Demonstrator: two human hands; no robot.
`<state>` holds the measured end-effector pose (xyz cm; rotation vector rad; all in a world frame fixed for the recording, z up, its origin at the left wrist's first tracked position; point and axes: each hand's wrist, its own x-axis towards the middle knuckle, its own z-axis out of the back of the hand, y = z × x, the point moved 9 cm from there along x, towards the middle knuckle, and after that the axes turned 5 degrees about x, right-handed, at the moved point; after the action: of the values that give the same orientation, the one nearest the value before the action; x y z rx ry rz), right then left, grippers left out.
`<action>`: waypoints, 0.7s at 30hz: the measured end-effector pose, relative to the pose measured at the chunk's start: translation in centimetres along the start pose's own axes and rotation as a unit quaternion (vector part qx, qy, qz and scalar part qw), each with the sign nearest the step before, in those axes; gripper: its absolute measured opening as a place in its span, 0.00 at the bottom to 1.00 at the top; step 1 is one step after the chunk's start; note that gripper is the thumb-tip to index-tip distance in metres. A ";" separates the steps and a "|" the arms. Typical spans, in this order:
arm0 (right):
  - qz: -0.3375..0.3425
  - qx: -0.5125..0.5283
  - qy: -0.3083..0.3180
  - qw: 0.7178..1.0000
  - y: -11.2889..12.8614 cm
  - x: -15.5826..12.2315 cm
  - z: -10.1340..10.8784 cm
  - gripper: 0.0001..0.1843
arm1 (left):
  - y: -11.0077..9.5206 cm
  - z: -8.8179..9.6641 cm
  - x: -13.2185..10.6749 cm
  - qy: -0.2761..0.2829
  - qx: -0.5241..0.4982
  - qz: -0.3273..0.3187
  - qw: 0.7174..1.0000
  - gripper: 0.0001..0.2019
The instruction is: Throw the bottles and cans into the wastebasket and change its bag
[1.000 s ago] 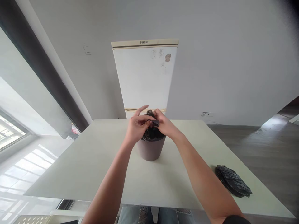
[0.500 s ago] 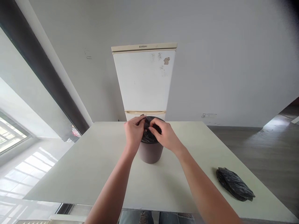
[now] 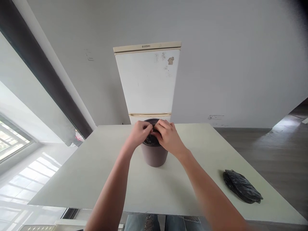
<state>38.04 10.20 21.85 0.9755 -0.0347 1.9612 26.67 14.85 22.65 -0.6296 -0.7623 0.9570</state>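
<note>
A grey-brown trash bin (image 3: 154,156) stands upright on the pale table. Inside its mouth lies a black plastic bag (image 3: 150,140), bunched and shiny, partly covered by my hands. Over the left part of the opening, my left hand (image 3: 140,132) is closed, thumb and fingers pinching the bag's plastic. My right hand (image 3: 167,134) sits over the right part of the opening, its fingers curled and closed on the same bag. Both hands nearly meet above the middle of the bin. The fingertips are partly hidden.
Folded black plastic bags (image 3: 242,186) lie in a pile at the right of the table (image 3: 101,166). Behind the table stands a white fridge (image 3: 148,83) against a grey wall. A window (image 3: 11,139) is at the far left.
My hands have come closer together over the bin. The dark plastic that stood up between my fingers is now lower and less visible. The view has shifted slightly.
</note>
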 end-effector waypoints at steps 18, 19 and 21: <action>-0.152 0.025 0.000 0.988 -9.2 -1.7 2.2 0.18 | 12.3 5.3 0.1 -0.299 -0.001 0.087 0.950 0.09; -0.160 0.033 -0.001 0.987 -9.6 -2.2 2.4 0.18 | 12.6 5.3 -0.1 -0.300 0.006 0.088 0.950 0.09; -0.175 0.063 -0.006 0.983 -10.2 -3.1 2.9 0.17 | 12.5 5.5 -0.4 -0.303 0.019 0.087 0.949 0.09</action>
<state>48.19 12.78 18.35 0.9994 0.2412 1.6490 16.16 20.76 16.23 -0.3661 -1.2421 1.3506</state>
